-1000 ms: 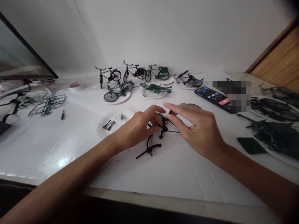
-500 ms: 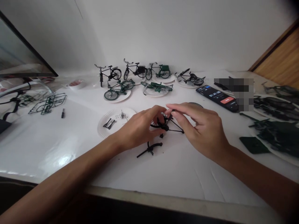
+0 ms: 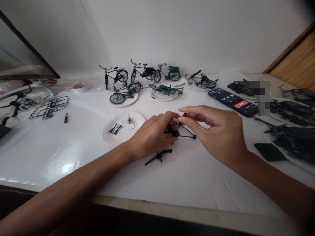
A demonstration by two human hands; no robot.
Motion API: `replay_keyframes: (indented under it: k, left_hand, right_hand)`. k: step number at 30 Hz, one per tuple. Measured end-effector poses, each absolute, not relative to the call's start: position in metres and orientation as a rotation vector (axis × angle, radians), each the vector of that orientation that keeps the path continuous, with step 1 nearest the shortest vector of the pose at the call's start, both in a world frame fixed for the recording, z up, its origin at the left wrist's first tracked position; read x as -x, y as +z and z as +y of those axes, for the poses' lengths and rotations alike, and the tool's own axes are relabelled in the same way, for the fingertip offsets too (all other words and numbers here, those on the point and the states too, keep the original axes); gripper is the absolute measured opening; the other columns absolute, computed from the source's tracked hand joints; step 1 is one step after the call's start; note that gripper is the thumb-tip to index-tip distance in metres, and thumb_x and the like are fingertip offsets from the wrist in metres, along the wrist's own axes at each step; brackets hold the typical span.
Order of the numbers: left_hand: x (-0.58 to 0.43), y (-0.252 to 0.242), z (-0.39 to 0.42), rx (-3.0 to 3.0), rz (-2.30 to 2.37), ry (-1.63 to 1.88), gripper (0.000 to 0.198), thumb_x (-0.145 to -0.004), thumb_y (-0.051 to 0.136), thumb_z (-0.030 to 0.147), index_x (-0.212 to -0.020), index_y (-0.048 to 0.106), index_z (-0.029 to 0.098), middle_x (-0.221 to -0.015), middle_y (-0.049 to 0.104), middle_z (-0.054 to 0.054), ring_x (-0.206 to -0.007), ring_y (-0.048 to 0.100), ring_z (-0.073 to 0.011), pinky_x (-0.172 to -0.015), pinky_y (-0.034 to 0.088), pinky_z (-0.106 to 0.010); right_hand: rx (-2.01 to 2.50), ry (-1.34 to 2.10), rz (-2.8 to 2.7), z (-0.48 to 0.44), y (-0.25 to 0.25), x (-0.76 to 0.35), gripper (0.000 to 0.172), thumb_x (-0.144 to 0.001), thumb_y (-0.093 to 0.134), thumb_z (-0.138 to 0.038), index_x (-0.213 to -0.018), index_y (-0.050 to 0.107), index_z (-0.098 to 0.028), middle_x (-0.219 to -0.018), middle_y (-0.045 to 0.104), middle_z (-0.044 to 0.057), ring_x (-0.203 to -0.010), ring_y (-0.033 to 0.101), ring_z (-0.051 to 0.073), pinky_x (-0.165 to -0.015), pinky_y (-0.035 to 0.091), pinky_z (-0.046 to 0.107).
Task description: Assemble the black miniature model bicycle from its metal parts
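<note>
At the middle of the table, my left hand (image 3: 154, 132) is closed round a small black bicycle frame (image 3: 187, 136), whose triangle of tubes sticks out to the right. My right hand (image 3: 211, 131) pinches a small dark part (image 3: 184, 115) just above the frame, its thumb and forefinger close to my left fingertips. Nearer to me lies a loose black curved part (image 3: 158, 156) with a straight rod. A white paper plate (image 3: 107, 132) behind my left wrist holds black forked parts (image 3: 115, 129) and small metal bits (image 3: 130, 120).
Several model bicycles (image 3: 123, 93) stand or lie along the back. A phone (image 3: 232, 102) showing a timer and a dark green flat piece (image 3: 269, 151) are at right. Green sprues (image 3: 50, 106) and a small screwdriver (image 3: 66, 118) lie left.
My right hand has shifted slightly right and up, and more of the dark part shows at its fingertips. My left hand still holds the frame, and less of its wheel shows. The view has moved slightly.
</note>
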State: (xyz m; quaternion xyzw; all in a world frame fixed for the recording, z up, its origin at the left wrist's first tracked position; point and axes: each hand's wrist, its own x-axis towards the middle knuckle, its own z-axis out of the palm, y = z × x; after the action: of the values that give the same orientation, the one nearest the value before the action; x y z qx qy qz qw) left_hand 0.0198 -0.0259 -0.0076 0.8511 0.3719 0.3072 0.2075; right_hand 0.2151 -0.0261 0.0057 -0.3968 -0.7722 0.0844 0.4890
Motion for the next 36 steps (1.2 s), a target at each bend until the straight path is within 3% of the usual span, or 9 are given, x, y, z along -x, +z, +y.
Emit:
replay_keyframes:
  k: [5,11,14,21,26,29,36]
  left_hand:
    - [-0.021,-0.008,-0.026,-2.359,1.052,0.847,0.049,-0.082,0.071,0.011,-0.122,0.045,0.023,-0.101,0.064,-0.003,-0.088,0.059,-0.0171,-0.075,0.049,-0.031]
    - [-0.024,-0.005,-0.027,-2.39,1.074,0.793,0.052,-0.081,0.072,0.011,-0.123,0.043,0.023,-0.1,0.065,-0.001,-0.088,0.059,-0.0172,-0.075,0.047,-0.031]
    - [-0.025,-0.004,-0.028,-2.461,1.067,0.783,0.052,-0.082,0.072,0.012,-0.123,0.043,0.023,-0.099,0.065,0.0,-0.088,0.06,-0.0167,-0.077,0.046,-0.031]
    - [-0.022,-0.007,-0.026,-2.551,1.052,0.834,0.047,-0.083,0.073,0.014,-0.119,0.045,0.02,-0.098,0.066,0.0,-0.087,0.061,-0.0166,-0.079,0.046,-0.031]
    - [-0.02,-0.011,-0.022,-2.648,1.001,0.883,0.047,-0.083,0.072,0.014,-0.122,0.047,0.018,-0.094,0.068,0.0,-0.083,0.062,-0.0164,-0.078,0.047,-0.031]
    - [-0.021,-0.013,-0.021,-2.647,0.967,0.92,0.052,-0.083,0.072,0.012,-0.127,0.046,0.018,-0.092,0.068,0.0,-0.085,0.063,-0.017,-0.079,0.047,-0.031]
    - [-0.019,-0.018,-0.018,-2.639,0.95,0.994,0.055,-0.087,0.072,0.015,-0.132,0.041,0.022,-0.093,0.069,0.001,-0.089,0.064,-0.018,-0.083,0.046,-0.034]
  right_hand:
    - [0.936,0.295,-1.907,-0.031,0.007,-0.217,0.022,-0.096,0.062,-0.019,-0.114,0.075,-0.021,-0.102,0.08,0.0,-0.089,0.074,0.014,-0.081,0.057,0.025]
    - [1.028,0.363,-1.793,-0.027,0.007,-0.216,0.006,-0.088,0.074,-0.028,-0.091,0.077,-0.023,-0.089,0.079,-0.001,-0.08,0.074,0.018,-0.073,0.059,0.029]
    - [1.027,0.35,-1.773,-0.026,0.006,-0.215,0.008,-0.085,0.077,-0.03,-0.087,0.075,-0.023,-0.084,0.078,-0.001,-0.076,0.072,0.017,-0.071,0.058,0.028]
    - [0.975,0.346,-1.928,-0.032,0.011,-0.22,0.018,-0.095,0.064,-0.023,-0.108,0.077,-0.024,-0.105,0.079,-0.002,-0.092,0.074,0.015,-0.082,0.056,0.026]
    - [1.028,0.351,-1.818,-0.031,0.007,-0.219,0.004,-0.087,0.075,-0.028,-0.089,0.077,-0.026,-0.091,0.079,-0.003,-0.085,0.073,0.017,-0.077,0.057,0.028]
    - [1.02,0.357,-1.768,-0.029,0.004,-0.218,0.009,-0.082,0.079,-0.031,-0.081,0.073,-0.025,-0.083,0.076,-0.002,-0.078,0.071,0.018,-0.072,0.057,0.03]
    - [0.963,0.3,-1.878,-0.027,0.007,-0.221,0.01,-0.091,0.07,-0.025,-0.098,0.076,-0.025,-0.094,0.078,0.0,-0.085,0.072,0.019,-0.077,0.058,0.033]
